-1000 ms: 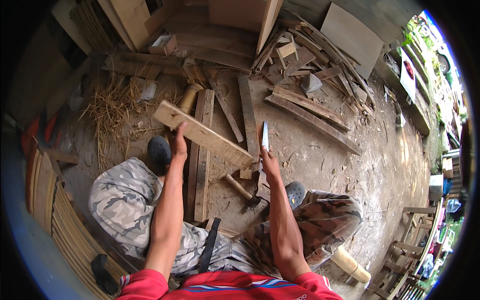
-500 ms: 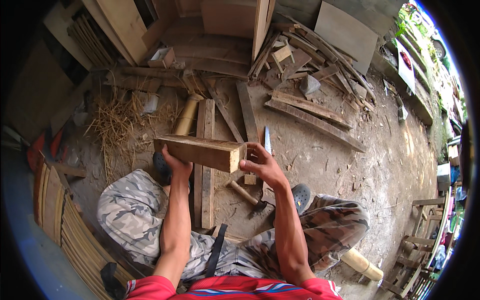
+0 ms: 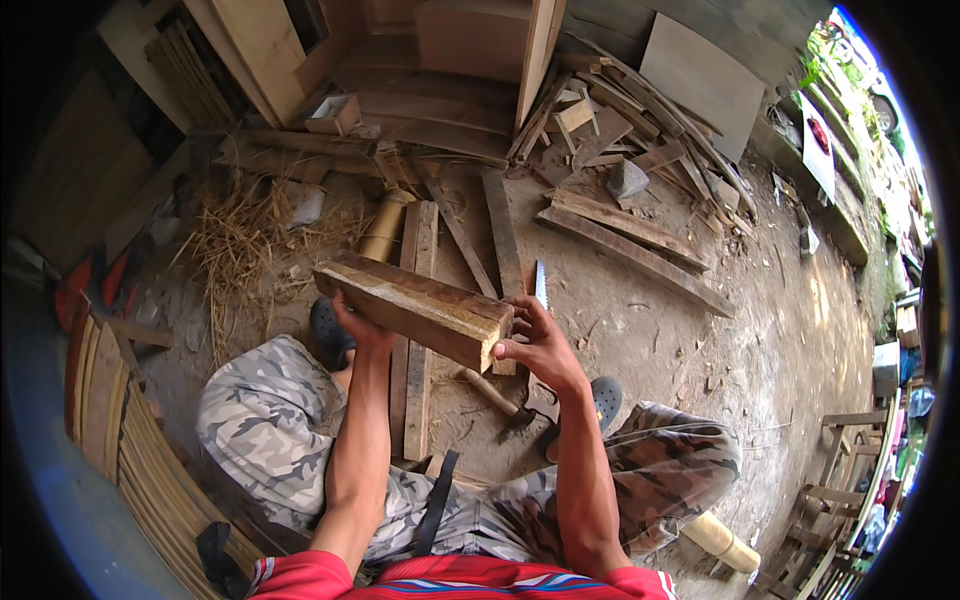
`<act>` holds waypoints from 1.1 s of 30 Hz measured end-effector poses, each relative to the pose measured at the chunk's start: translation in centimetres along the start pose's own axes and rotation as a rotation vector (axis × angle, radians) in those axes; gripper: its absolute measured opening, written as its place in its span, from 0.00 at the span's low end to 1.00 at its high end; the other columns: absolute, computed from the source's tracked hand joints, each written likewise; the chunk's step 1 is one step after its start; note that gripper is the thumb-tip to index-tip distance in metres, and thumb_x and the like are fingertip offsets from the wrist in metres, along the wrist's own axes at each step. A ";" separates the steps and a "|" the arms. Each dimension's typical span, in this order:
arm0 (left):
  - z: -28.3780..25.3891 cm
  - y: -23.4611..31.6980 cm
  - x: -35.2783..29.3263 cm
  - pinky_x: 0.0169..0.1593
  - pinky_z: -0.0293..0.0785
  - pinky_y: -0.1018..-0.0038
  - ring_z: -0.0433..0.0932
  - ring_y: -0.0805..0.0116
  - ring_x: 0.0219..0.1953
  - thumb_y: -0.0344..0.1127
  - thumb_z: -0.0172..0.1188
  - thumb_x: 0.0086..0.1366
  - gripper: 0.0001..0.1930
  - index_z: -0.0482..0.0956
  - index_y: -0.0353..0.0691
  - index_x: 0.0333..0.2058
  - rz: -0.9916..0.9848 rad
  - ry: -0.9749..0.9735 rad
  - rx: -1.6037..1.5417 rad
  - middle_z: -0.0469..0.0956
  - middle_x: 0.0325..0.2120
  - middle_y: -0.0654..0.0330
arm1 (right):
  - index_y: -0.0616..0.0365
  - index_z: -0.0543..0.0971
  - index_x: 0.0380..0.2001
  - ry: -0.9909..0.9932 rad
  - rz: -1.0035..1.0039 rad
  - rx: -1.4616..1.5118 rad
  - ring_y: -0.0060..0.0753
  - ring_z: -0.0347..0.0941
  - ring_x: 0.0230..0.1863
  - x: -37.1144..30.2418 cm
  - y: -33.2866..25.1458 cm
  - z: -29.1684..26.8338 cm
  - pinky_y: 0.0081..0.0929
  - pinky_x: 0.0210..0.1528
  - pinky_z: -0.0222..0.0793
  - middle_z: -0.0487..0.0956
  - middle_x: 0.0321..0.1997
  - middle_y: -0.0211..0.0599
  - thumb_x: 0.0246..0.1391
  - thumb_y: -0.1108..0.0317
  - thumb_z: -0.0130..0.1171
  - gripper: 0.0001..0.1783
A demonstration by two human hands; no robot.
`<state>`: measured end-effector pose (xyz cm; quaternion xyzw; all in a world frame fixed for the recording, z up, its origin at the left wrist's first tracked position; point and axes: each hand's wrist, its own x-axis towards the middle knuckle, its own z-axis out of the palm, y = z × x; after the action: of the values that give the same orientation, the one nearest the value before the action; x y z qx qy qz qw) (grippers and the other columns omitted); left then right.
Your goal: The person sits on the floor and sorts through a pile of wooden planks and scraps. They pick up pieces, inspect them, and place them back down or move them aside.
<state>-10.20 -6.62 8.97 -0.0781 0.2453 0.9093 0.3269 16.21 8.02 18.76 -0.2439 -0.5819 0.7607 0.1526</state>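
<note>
Timber block (image 3: 405,312), one: squared, brown, its right end face paler and rough. We find it raised above the ground in front of the person, sloping down toward the right, supported between both hands. Left hand (image 3: 362,328): closed on the block from below, near its left end. Right hand (image 3: 545,350): curled about the right end, thumb at the near edge, fingers over the far corner. Saw (image 3: 541,285), one: on the ground, partly hidden behind the right hand. Hammer (image 3: 492,392), one: wooden handle, dark head, on the ground near the saw. Long timber (image 3: 418,400): on the ground, partly covered in our view by the block. Straw (image 3: 235,240): loose heap, farther left. Beams (image 3: 640,250), two: side by side, right of centre; beyond them we note scrap wood (image 3: 608,128), piled.
</note>
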 end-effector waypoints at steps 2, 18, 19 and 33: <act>0.1 0.0 -0.1 0.60 0.67 0.58 0.71 0.56 0.56 0.62 0.48 0.61 0.34 0.68 0.46 0.58 -0.006 -0.004 -0.003 0.72 0.54 0.58 | 0.57 0.67 0.59 0.004 -0.021 0.055 0.31 0.73 0.50 0.1 0.8 -0.1 0.29 0.50 0.71 0.75 0.51 0.38 0.42 0.68 0.77 0.41; 0.4 0.1 0.2 0.60 0.66 0.55 0.70 0.54 0.56 0.62 0.48 0.61 0.34 0.68 0.45 0.58 0.040 0.040 -0.095 0.72 0.53 0.56 | 0.55 0.68 0.56 -0.033 0.060 0.161 0.35 0.71 0.57 0.3 2.6 -0.6 0.31 0.55 0.72 0.73 0.55 0.37 0.41 0.75 0.75 0.38; 0.3 0.2 0.2 0.60 0.66 0.55 0.70 0.54 0.56 0.62 0.49 0.60 0.34 0.69 0.45 0.58 0.021 0.026 -0.118 0.72 0.53 0.56 | 0.55 0.68 0.56 -0.042 0.083 0.170 0.35 0.71 0.57 0.3 2.7 -0.8 0.31 0.55 0.72 0.73 0.55 0.37 0.41 0.76 0.75 0.38; 1.5 0.0 0.3 0.53 0.71 0.60 0.76 0.57 0.47 0.58 0.49 0.61 0.28 0.73 0.43 0.50 0.001 0.226 0.129 0.77 0.44 0.56 | 0.61 0.68 0.59 -0.096 0.313 -0.116 0.36 0.74 0.54 -0.2 1.5 -1.9 0.32 0.54 0.72 0.77 0.53 0.41 0.56 0.57 0.65 0.32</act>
<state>-10.41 -5.70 10.13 -0.1586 0.3384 0.8774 0.3009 17.55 9.06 17.00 -0.3033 -0.5862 0.7512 -0.0100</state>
